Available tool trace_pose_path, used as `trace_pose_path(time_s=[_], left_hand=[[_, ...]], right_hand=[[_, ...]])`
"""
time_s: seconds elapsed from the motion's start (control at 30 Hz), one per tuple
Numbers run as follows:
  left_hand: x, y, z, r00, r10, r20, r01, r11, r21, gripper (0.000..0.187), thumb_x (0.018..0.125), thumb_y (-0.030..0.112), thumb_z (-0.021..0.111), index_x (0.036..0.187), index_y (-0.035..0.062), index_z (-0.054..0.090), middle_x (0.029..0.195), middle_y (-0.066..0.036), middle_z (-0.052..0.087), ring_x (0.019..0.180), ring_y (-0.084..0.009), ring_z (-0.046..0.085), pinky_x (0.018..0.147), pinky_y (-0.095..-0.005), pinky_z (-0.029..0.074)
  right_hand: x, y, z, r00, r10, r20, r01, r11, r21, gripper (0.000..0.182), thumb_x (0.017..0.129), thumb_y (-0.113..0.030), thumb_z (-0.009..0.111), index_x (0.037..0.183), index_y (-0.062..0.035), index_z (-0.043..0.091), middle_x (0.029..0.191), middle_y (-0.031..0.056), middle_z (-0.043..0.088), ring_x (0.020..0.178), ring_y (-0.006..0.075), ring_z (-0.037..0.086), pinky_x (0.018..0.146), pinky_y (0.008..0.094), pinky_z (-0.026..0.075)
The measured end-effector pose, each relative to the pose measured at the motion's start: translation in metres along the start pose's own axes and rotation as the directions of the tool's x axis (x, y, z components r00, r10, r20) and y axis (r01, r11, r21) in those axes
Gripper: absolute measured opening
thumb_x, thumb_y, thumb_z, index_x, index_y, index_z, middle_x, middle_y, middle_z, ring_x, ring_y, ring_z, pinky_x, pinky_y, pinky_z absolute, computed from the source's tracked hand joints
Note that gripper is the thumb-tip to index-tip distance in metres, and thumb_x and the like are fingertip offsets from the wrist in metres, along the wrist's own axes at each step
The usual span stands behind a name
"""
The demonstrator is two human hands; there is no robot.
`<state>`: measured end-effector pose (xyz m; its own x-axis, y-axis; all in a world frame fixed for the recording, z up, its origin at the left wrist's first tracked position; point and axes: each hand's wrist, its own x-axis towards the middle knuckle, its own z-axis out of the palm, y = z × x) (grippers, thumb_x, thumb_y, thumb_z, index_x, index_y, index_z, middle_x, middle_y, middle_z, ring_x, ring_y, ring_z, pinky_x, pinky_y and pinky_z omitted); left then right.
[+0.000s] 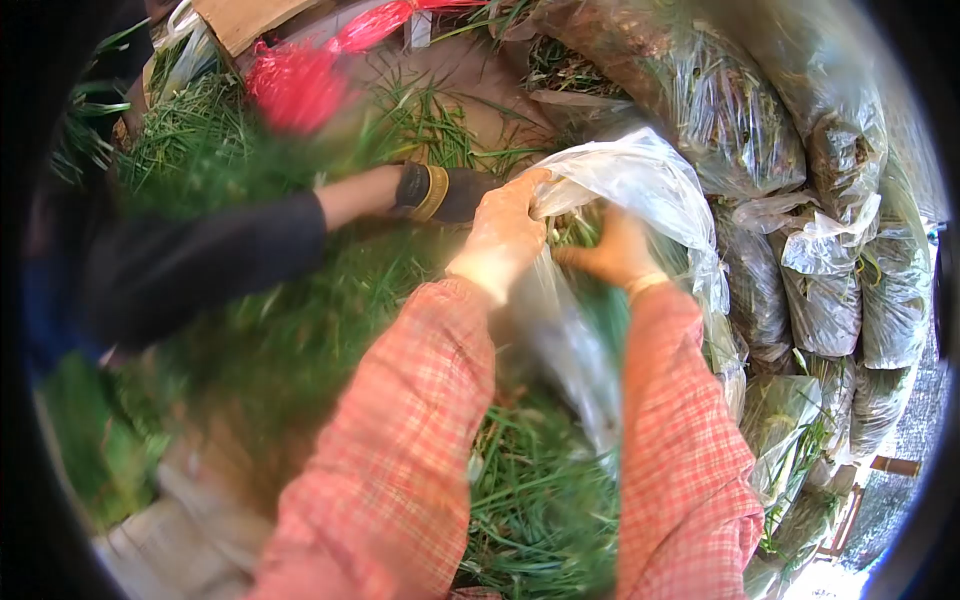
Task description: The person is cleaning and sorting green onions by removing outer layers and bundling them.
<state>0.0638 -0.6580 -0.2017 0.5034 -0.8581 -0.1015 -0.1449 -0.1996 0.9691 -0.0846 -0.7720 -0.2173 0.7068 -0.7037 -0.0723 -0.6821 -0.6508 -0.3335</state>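
Note:
A clear plastic bag [645, 165] stands with its mouth spread, and green stalks [577, 228] with pale ends show inside it. My left hand [508, 225] is closed on the bag's left rim. At the mouth's other side, my right hand [615, 250] has its thumb stretched out beside the stalks; its other fingers are partly hidden by the plastic. Loose long green leaves [540, 500] lie below and between my forearms. Another person's gloved hand [450, 192] reaches in from the left, right beside my left hand.
Filled, tied plastic bags [820, 270] are stacked along the right and top right. A bundle of red plastic string [300, 85] lies at the top left near a cardboard piece [245, 20]. Cut greens [200, 125] cover much of the left side.

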Motion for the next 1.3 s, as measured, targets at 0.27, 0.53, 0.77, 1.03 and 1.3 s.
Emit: trace_pose_path(time_s=[0.27,0.53,0.77,1.03,1.3], left_hand=[[-0.001,-0.004,-0.004,0.998,-0.051,0.020,0.053,0.997,-0.056,0.044,0.072,-0.002,0.052,0.114,0.0071,0.056,0.105,-0.015,0.061,0.097,-0.0211,0.058,0.087,-0.0283,0.043],[0.004,-0.015,0.001,1.000,-0.001,-0.016,0.001,1.000,0.016,0.038,0.073,-0.001,0.054,0.109,0.0084,0.059,0.105,-0.015,0.062,0.097,-0.0211,0.058,0.086,-0.0285,0.044],[0.002,-0.024,0.000,0.999,0.039,-0.029,-0.040,0.999,-0.037,0.037,0.073,-0.002,0.052,0.108,0.0063,0.060,0.106,-0.015,0.061,0.102,-0.0228,0.057,0.089,-0.0303,0.043],[-0.001,-0.030,0.000,0.989,0.142,-0.033,-0.126,0.948,0.294,0.042,0.072,0.001,0.055,0.114,0.0052,0.055,0.103,-0.016,0.059,0.099,-0.0274,0.056,0.087,-0.0341,0.043],[-0.067,0.030,0.050,0.743,0.491,0.455,-0.502,0.858,-0.106,0.084,0.067,0.034,0.075,0.132,0.0025,0.033,0.124,-0.021,0.042,0.117,-0.0355,0.038,0.102,-0.0415,0.028]], right_hand=[[-0.030,-0.055,0.015,0.981,0.180,-0.074,-0.194,0.919,-0.343,0.087,0.055,-0.030,0.077,0.125,0.0011,0.035,0.102,0.0207,0.049,0.097,0.0374,0.047,0.083,0.0441,0.042],[-0.008,-0.058,0.023,0.977,0.212,-0.023,-0.209,0.934,-0.291,0.063,0.065,-0.028,0.070,0.115,-0.0032,0.041,0.111,0.0252,0.049,0.095,0.0390,0.055,0.082,0.0451,0.043],[-0.009,-0.053,-0.005,0.975,0.199,0.094,-0.184,0.971,-0.154,0.043,0.064,-0.029,0.070,0.101,-0.0113,0.059,0.090,0.0153,0.064,0.088,0.0308,0.061,0.079,0.0404,0.046],[-0.073,0.016,-0.074,0.981,0.193,-0.014,-0.158,0.843,0.514,0.044,0.064,-0.007,0.072,0.105,-0.0007,0.058,0.092,0.0065,0.065,0.084,0.0137,0.060,0.077,0.0278,0.048],[-0.133,0.039,-0.117,0.939,0.310,-0.148,-0.065,0.583,0.810,0.040,0.065,0.005,0.067,0.104,0.0004,0.057,0.092,0.0051,0.063,0.081,0.0118,0.059,0.073,0.0249,0.048]])
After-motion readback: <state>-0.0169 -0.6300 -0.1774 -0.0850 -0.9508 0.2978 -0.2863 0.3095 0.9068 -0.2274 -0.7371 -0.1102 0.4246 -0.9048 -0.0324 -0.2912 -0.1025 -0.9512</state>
